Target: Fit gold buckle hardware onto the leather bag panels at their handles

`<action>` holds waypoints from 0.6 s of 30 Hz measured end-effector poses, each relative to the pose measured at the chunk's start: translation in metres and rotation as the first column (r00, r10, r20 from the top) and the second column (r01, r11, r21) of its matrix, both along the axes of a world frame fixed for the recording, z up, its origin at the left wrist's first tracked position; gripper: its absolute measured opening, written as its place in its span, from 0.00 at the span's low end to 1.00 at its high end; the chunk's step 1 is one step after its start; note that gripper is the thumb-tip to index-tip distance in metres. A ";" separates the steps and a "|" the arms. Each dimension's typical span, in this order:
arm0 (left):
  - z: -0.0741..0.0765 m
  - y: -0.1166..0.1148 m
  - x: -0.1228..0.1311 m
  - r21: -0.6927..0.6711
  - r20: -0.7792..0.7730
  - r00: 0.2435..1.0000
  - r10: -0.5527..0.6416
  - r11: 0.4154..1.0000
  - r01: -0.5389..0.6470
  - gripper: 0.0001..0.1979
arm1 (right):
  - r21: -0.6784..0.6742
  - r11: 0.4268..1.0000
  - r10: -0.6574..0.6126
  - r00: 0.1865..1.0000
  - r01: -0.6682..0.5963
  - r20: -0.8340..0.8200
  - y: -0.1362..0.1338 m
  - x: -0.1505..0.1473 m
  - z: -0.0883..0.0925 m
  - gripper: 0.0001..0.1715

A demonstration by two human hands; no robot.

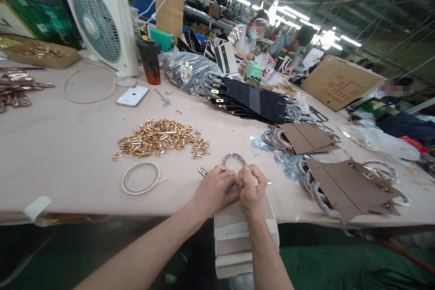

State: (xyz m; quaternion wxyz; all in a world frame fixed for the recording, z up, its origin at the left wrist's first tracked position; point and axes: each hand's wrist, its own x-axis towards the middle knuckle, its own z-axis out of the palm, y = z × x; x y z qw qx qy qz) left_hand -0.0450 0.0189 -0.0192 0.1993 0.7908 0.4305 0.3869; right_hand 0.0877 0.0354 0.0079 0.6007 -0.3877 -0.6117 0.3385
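Note:
At the table's front edge, my left hand (220,189) is closed, its fingers bent over a taupe bag panel (234,229) with pale strips that hangs down over the edge. Right beside it, touching its fingertips, my right hand (252,186) is curled into a fist; whatever its fingers pinch is hidden. A plastic-wrapped ring handle (234,157) arches up from the panel just beyond both hands. Some metal fitting (202,171) shows left of my left hand. Farther left lie a roll of tape (141,178) and a pile of small gold metal fittings (161,137).
Stacked brown bag panels (350,186) with wrapped handles lie at right, black ones (251,97) behind. A white phone (132,95), a dark cup (149,61) and a box fan (98,18) stand back left. Co-workers sit across the table beside a cardboard box (340,82).

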 end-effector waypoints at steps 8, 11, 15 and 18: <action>0.002 -0.003 -0.001 -0.008 -0.028 1.000 0.001 1.000 -0.001 0.14 | -0.124 0.992 -0.012 1.000 0.010 -0.014 0.006 0.004 0.007 0.25; 0.002 -0.004 0.000 0.000 -0.074 0.997 0.039 0.999 -0.039 0.24 | -0.130 0.991 -0.065 0.949 0.026 -0.309 0.015 0.012 0.015 0.25; 0.002 -0.005 0.001 0.021 -0.096 0.994 0.051 0.999 -0.049 0.29 | -0.146 0.989 -0.068 0.893 0.002 -0.444 0.032 0.016 0.019 0.23; 0.003 -0.005 0.002 0.030 -0.119 0.991 0.055 0.998 -0.052 0.24 | -0.229 0.970 -0.002 0.932 -0.087 -0.362 0.042 0.009 0.014 0.24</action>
